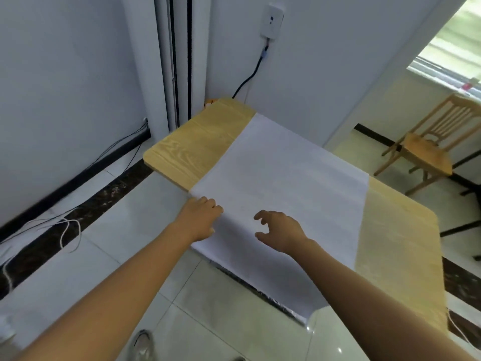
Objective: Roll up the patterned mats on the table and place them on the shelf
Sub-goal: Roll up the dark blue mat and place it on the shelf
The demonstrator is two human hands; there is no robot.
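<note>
Two hands: both at lower centre of frame; forearms enter from the bottom corners.
L hand (201,217): on near-left corner of mat (286,173), at table edge. Fingers bent, tips down on the sheet, thumb alongside. Pinch or plain press: cannot tell.
R hand (279,233): just right of L hand, over mat's near part. Fingers spread and loosely curled, thumb apart, nothing held. Contact w/ mat: cannot tell.
Mat: pale, flat, unrolled. Runs across mid table from far edge to near edge; near end hangs over the edge toward floor. Upper face shows no clear pattern; darker print visible along the hanging hem, lower centre.
Table (197,142): light wood, rounded corners. Bare strips left and right of mat; far-left corner near wall.
Chair (426,149): wooden, right of frame, well apart from table.
Wall box (272,22): white, top centre, w/ dark cable (250,76) dropping behind table.
Cords (65,225): loose on tiled floor (117,204), left of frame.
</note>
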